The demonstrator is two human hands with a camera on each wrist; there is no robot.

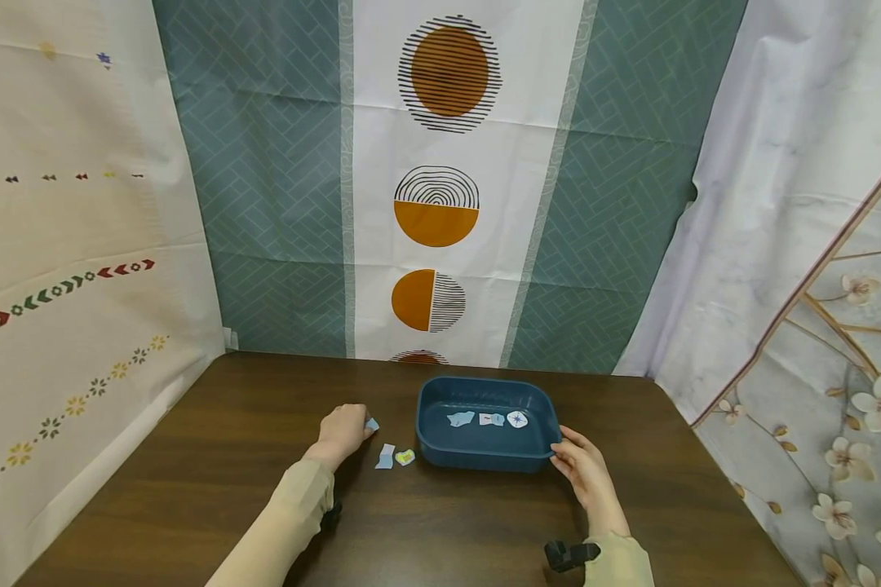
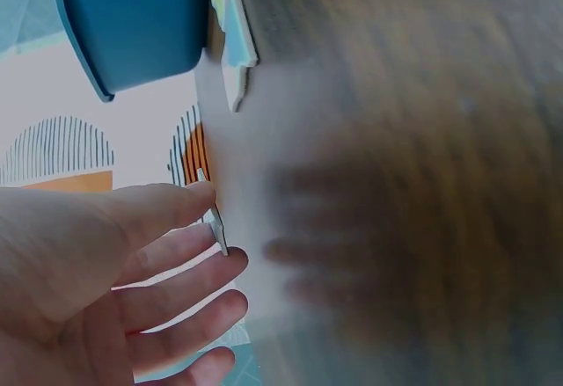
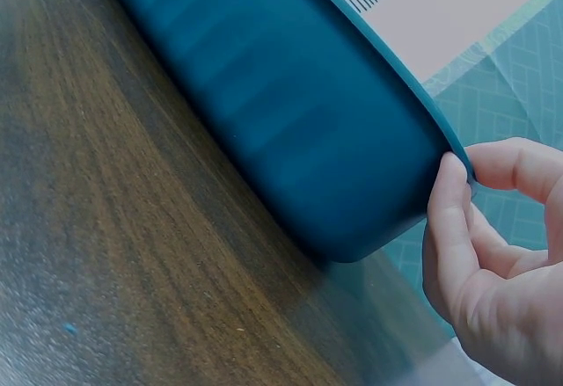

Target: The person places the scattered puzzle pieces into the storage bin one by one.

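Left of the blue plastic basin [image 1: 477, 458], my left hand [image 1: 343, 430] pinches a thin light-blue puzzle piece [image 1: 372, 424] between thumb and index finger. In the left wrist view that piece [image 2: 215, 225] is seen nearly edge-on, close over the table, with the other fingers spread loosely. My right hand [image 1: 583, 469] grips the basin's rim at its right front corner, thumb and fingers on either side of the edge. Inside the basin lie a light-blue piece [image 1: 460, 419], a blue-and-white piece [image 1: 492, 420] and a compass-patterned piece [image 1: 517, 419].
Between the left hand and the basin, a pale blue piece [image 1: 385, 456] and a yellow-green piece [image 1: 405, 457] lie on the dark wooden table [image 1: 426, 530]. Patterned cloths hang behind the table and along both sides. Each wrist wears a black strap mount [image 1: 568, 556].
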